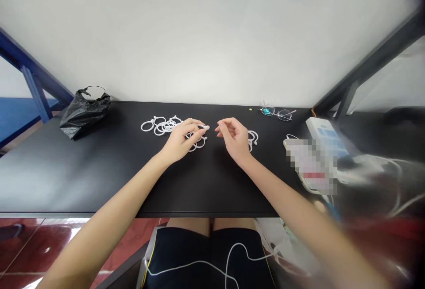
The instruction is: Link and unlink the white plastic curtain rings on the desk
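The left hand (182, 140) is held closed over the table, centre of the frame, and a white plastic curtain ring (203, 128) is pinched at the fingertips, its tab showing past them. Under that hand a cluster of curtain rings (198, 143) is lying, overlapped, and the palm is just above it. The right hand (234, 140) is half open, fingers loosely curled, nothing gripped, and is placed just beside a small stack of curtain rings (253, 140) on its outer side. A larger tangled pile of curtain rings (163, 125) is seen left of the left hand, near the back of the black tabletop (99, 178). All rings are lying flat or overlapped on that surface. A black plastic bag (84, 114) is placed at the upper left of the tabletop, against a white wall (199, 36). Wire-rimmed eyeglasses (277, 113) are lying at the back edge, right of centre, with a yellow speck (250, 109) left of them. At the right, a white-and-blue box (327, 135) is set beside a pixelated object (312, 165), with white cables (375, 165) trailing nearby. A blue metal frame (33, 76) is seen at the upper left and a dark metal frame (372, 63) at the upper right. Dark shorts (206, 253) with a white cable (199, 263) across them are visible below the table, beside a red tiled floor (26, 244).
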Available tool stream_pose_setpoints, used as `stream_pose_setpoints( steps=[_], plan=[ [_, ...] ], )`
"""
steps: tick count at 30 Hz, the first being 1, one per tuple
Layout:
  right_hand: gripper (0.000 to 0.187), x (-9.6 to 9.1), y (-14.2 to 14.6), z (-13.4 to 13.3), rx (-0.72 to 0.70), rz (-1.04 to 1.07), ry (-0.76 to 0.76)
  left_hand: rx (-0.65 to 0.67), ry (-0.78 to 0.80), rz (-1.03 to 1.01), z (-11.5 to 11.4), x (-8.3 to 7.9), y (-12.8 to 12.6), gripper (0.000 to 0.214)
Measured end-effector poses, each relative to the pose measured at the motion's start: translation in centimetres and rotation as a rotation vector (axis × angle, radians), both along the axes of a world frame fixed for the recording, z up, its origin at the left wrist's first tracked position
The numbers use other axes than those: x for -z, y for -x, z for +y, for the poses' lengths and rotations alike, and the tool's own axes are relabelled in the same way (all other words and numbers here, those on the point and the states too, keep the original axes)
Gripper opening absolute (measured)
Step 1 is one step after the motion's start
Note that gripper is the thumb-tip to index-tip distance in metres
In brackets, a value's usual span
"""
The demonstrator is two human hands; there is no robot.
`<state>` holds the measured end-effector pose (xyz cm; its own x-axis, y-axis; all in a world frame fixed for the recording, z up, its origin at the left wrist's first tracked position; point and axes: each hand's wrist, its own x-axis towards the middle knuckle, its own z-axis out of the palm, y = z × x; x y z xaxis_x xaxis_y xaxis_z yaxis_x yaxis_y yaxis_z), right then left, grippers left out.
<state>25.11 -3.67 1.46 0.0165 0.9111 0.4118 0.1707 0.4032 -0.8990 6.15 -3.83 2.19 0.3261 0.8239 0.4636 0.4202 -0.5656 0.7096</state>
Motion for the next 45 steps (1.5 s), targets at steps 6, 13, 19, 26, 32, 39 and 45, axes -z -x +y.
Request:
stream_pose_setpoints(
  steps=[6,13,19,26,32,39,45],
  plan=[
    [0.023,-0.5,-2.4,1.8,0.176,-0.427,-0.08,-0.212,-0.164,0.416,0.6,1.4,0.9,0.023],
    [0.031,-0.3,-4.9,3.6,0.385,-0.59,0.072,-0.241,-0.126,0.406,0.9,2.1,0.9,0.016],
    [0.028,0.5,-5.3,4.0,0.292,-0.622,0.2,-0.243,-0.133,0.367,1.0,2.2,0.9,0.018],
    [0.021,1.5,-5.6,4.4,0.21,-0.49,0.114,-0.231,-0.163,0.304,1.0,1.9,0.6,0.019],
    [0.02,1.9,-5.9,4.8,0.075,-0.447,0.084,-0.219,-0.252,0.27,0.9,1.8,0.5,0.017],
    [0.014,1.7,-5.4,4.6,0.038,-0.392,0.054,-0.212,-0.259,0.264,0.7,1.5,0.4,0.015],
    [0.012,0.8,-4.8,4.0,0.084,-0.378,-0.068,-0.206,-0.257,0.257,0.3,1.1,0.0,0.011]
  ],
)
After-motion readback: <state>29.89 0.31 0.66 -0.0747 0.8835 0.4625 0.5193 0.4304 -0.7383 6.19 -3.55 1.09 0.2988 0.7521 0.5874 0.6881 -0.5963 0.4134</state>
